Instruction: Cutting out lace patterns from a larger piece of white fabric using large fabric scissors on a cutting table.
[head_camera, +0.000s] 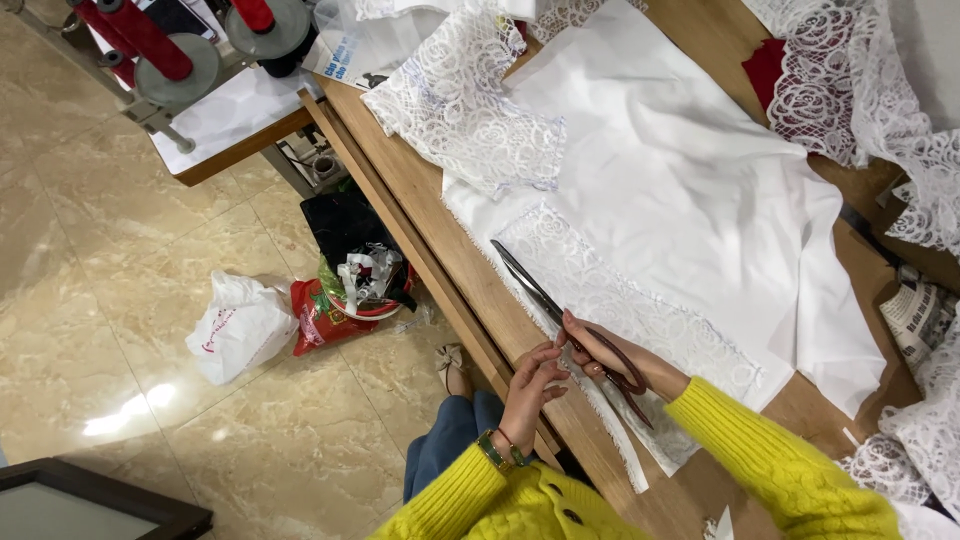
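Note:
My right hand (612, 352) grips the handles of long dark scissors (545, 292). Their blades lie along the near edge of a strip of white lace (620, 300) on plain white cloth (690, 190). My left hand (533, 385) hovers at the table edge beside the scissor handles, fingers bent, touching the frayed cloth edge. Both arms wear yellow knit sleeves, and a green bracelet sits on the left wrist.
A wooden table (420, 210) carries more white lace pieces (470, 100) and lace over red cloth (800, 70). Below on the tiled floor stand a white plastic bag (240, 325), a red bag (325, 315) and a scrap bin (365, 275). Red thread spools (150, 40) stand at upper left.

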